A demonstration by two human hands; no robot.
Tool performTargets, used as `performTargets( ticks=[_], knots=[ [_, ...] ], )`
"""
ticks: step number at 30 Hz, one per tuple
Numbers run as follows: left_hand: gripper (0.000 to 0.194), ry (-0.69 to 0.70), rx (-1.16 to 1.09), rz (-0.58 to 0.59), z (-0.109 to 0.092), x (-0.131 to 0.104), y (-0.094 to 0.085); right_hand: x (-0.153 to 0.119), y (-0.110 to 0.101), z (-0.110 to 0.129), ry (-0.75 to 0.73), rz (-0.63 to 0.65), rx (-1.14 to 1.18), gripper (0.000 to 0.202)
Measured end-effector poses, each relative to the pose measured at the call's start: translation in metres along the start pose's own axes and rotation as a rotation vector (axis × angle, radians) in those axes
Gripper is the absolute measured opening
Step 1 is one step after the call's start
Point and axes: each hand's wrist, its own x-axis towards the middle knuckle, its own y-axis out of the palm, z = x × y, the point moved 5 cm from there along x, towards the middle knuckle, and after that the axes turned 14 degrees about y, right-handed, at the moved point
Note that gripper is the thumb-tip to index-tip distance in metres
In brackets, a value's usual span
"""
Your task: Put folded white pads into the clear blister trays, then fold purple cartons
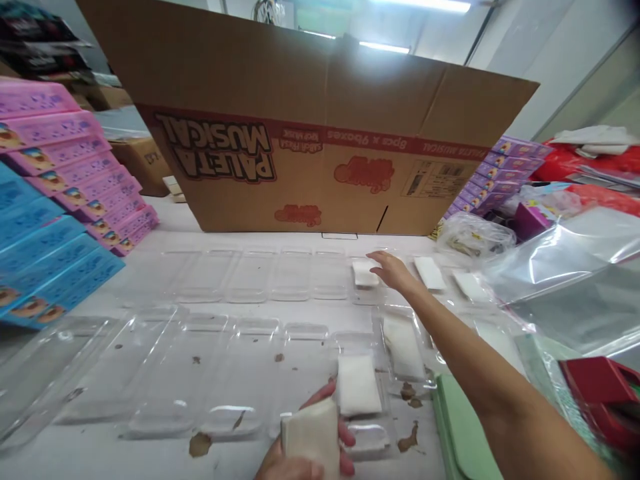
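Near the bottom centre, my left hand (300, 460) is wrapped round a stack of off-white rectangular pads (313, 437). My right hand (387, 268) reaches to the back row of clear plastic trays (294, 277), its fingers at the edge of a white pad (365, 273) lying in one tray. Thumb and forefinger are apart, with nothing seen between them. White pads also lie in the trays to the right, and one pad (359, 385) sits in a front-row tray just beyond my left hand. Trays farther left hold no pads.
A large cardboard box (310, 133) stands behind the trays. Pink boxes (85, 167) and blue boxes (45, 247) are stacked at left. At right are plastic bags (575, 273), a green case (465, 427) and a red object (600, 393).
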Motion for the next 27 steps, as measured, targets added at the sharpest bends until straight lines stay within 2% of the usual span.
performTargets(
  ticks=[3,5,6,8,10,15,18,23,27],
  knots=[
    [0.065,0.014,0.061,0.01,-0.004,0.001,0.019,-0.099,-0.009,0.036,-0.216,-0.026,0.174,0.025],
    [0.066,0.029,0.121,0.047,-0.003,-0.001,0.029,-0.172,-0.013,0.067,-0.377,0.012,0.266,0.027],
    [0.067,0.028,0.152,0.064,-0.001,-0.004,0.034,-0.204,-0.016,0.08,-0.405,0.013,0.282,0.03],
    [0.064,0.012,0.217,0.091,0.005,-0.014,0.042,-0.257,-0.019,0.101,-0.429,0.005,0.272,0.035],
    [0.059,-0.007,0.276,0.115,0.012,-0.026,0.049,-0.292,-0.019,0.113,-0.446,-0.021,0.251,0.039],
    [0.05,0.054,0.323,0.175,0.02,-0.052,0.062,-0.336,-0.016,0.113,-0.52,-0.162,0.254,0.047],
    [0.056,0.064,0.356,0.189,0.022,-0.061,0.065,-0.353,-0.016,0.109,-0.547,-0.239,0.268,0.051],
    [0.063,0.13,0.341,0.199,0.017,-0.07,0.077,-0.369,-0.02,0.11,-0.579,-0.274,0.274,0.046],
    [0.066,0.052,0.164,0.178,0.024,-0.071,0.077,-0.373,-0.02,0.11,-0.658,-0.267,0.246,0.043]
  ],
)
